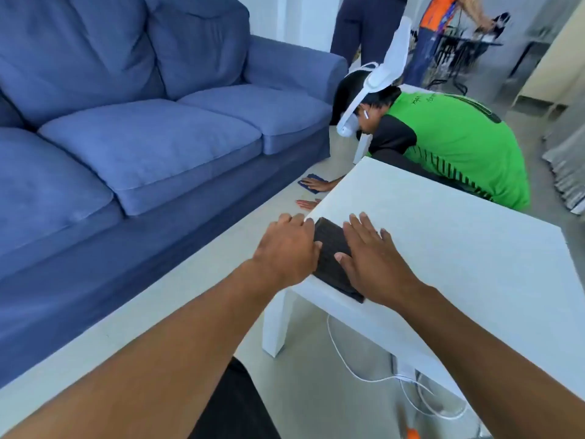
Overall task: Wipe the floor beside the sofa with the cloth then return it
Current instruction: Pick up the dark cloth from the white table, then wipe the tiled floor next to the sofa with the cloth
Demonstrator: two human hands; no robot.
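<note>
A dark folded cloth point(332, 248) lies on the near left corner of a white low table point(459, 248). My left hand point(286, 248) rests at the cloth's left edge, fingers bent over the table edge and touching the cloth. My right hand point(373, 258) lies flat with spread fingers on the cloth's right side. The cloth's near end overhangs the table edge slightly. A blue sofa point(142, 137) fills the left. A strip of pale floor point(190, 280) runs between sofa and table.
A person in a green shirt point(452, 147) kneels at the table's far side, one hand on a blue cloth point(311, 183) on the floor by the sofa. Two more people stand behind. White cables point(364, 375) lie under the table.
</note>
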